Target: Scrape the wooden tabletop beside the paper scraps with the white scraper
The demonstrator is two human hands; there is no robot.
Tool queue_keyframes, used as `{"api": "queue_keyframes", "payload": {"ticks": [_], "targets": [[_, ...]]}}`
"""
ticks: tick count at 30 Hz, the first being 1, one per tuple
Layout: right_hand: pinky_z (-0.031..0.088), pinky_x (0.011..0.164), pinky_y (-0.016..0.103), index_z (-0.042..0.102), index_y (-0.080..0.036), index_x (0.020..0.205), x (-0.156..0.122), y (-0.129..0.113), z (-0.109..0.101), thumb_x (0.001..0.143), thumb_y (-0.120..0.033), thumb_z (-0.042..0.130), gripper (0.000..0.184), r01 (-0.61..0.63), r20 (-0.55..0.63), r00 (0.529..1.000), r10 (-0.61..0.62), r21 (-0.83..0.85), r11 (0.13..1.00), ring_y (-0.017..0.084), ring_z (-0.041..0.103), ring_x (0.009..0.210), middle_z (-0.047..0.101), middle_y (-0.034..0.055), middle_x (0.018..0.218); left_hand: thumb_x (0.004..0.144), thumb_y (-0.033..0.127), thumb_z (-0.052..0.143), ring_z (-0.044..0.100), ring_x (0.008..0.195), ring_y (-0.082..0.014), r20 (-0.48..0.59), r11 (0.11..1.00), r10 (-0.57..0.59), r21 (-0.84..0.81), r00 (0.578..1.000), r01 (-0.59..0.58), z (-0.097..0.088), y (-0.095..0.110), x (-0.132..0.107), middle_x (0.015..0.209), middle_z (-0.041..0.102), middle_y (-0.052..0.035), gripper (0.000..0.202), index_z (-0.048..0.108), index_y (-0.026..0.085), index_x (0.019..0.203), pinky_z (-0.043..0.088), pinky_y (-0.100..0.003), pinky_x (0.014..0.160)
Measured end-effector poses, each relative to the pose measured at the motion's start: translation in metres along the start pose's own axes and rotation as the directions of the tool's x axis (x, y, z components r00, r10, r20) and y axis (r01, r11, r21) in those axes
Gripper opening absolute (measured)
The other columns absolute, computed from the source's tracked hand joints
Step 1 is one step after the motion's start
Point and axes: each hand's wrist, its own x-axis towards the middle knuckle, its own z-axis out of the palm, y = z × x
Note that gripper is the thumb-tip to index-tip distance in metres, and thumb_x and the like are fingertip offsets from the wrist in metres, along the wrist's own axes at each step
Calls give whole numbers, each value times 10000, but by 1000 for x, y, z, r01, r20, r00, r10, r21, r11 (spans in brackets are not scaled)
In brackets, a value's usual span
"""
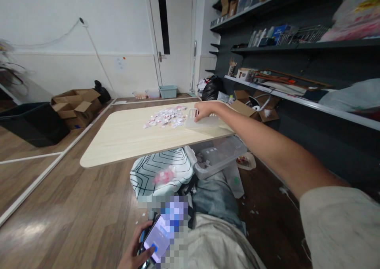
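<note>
My right hand (204,110) reaches over the pale wooden tabletop (118,138), its fingers closed round a flat whitish scraper (203,121) with slots cut near its top edge. The scraper stands on the board, close to the right side of a heap of small white and pinkish paper-like pieces (168,117). Low in the view, my left hand (138,247) grips a phone (162,235) with a lit screen, the thumb resting on the glass. Part of the phone is blurred out by pixel blocks.
Under the tabletop's near edge sits a clear plastic bin (213,154) holding some loose pieces. Beside it lies a black-and-white patterned cloth (160,166) with a pink packet (164,175). Loaded shelves (285,47) line the right wall; cardboard boxes (77,105) and a black bin (35,122) stand left.
</note>
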Motion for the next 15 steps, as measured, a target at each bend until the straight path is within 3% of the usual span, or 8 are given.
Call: {"api": "queue_keyframes", "payload": {"ticks": [5, 9, 15], "targets": [[583, 785, 292, 802, -92, 1123, 6, -8, 2, 748, -455, 992, 556, -35, -30, 999, 34, -49, 998, 263, 796, 931, 837, 133, 1078, 576, 690, 1012, 640, 1312, -418, -72, 995, 97, -13, 993, -98, 14, 6, -13, 1312, 717, -124, 764, 791, 264, 1169, 607, -418, 1014], [596, 853, 310, 778, -93, 1196, 15, -4, 4, 711, -501, 1022, 679, -69, -32, 997, 67, -53, 996, 269, 790, 954, 825, 127, 1120, 596, 656, 1017, 643, 1306, -402, -82, 995, 101, -14, 991, -103, 17, 10, -18, 1306, 716, -120, 743, 781, 261, 1180, 593, -395, 1025], [604, 875, 319, 771, -99, 1216, 23, 3, 4, 712, -545, 1013, 715, -60, -30, 998, 58, -54, 997, 282, 789, 984, 818, 122, 1114, 589, 613, 1032, 638, 1297, -385, -88, 994, 107, -13, 990, -109, 14, 10, -18, 1296, 723, -112, 722, 793, 258, 1170, 574, -367, 1006]]}}
